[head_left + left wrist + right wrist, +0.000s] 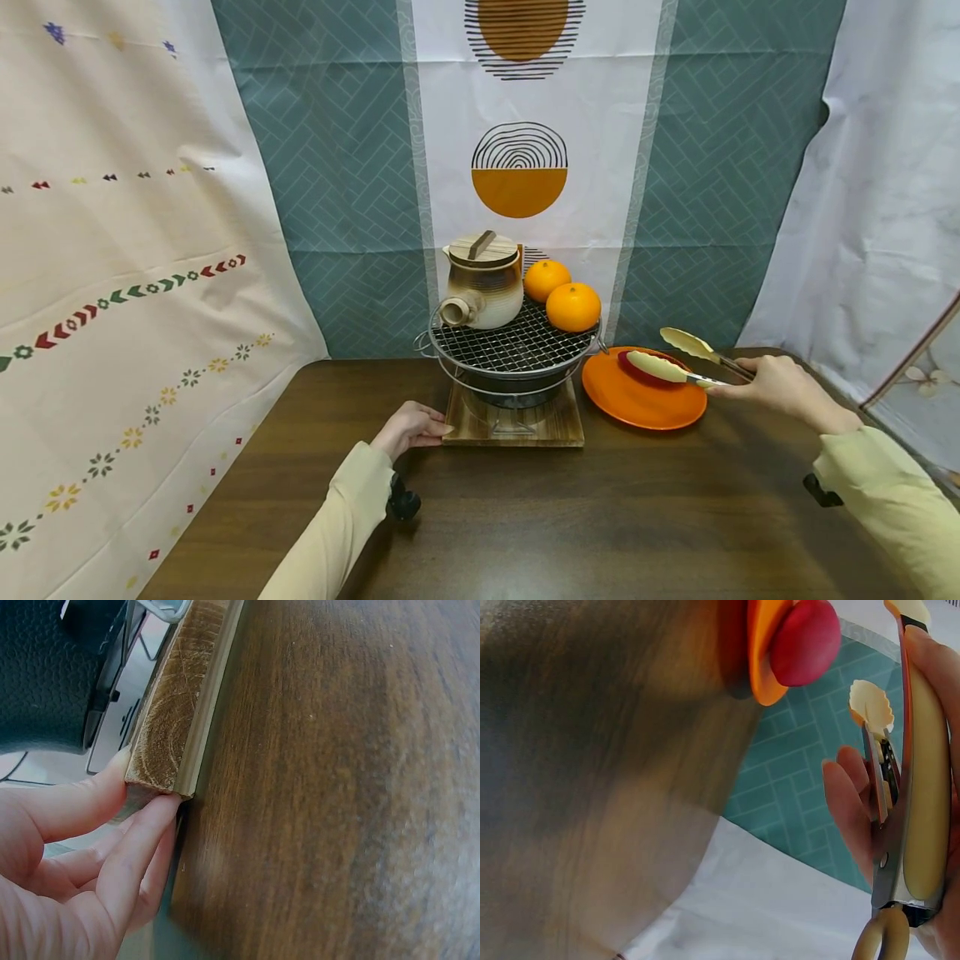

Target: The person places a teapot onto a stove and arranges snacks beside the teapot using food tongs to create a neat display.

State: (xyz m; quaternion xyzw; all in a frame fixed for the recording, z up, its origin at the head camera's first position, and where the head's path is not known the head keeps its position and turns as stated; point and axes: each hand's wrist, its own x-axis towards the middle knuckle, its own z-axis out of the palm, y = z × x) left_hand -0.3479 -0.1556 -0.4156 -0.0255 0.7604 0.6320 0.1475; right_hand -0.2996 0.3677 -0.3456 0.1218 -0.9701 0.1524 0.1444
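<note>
My left hand (408, 429) pinches the near left corner of a square wooden board (558, 432); in the left wrist view its thumb lies on top and fingers press below. On that board stands a small round stove with a wire mesh grill (517, 350). My right hand (783, 390) holds a pair of tongs (662, 367) with cream tips, spread apart above an orange plate (622, 404). A smooth, rounded red thing (806, 643) lies on the plate, partly hidden by the tongs in the head view; its kind is unclear.
A clay pot (498, 304) with a wooden lid and a side handle stands on the grill's left. Two orange fruits (573, 308) sit at its right. Behind the brown table (600, 517) hangs a patterned curtain (337, 167), with pale cloths at both sides.
</note>
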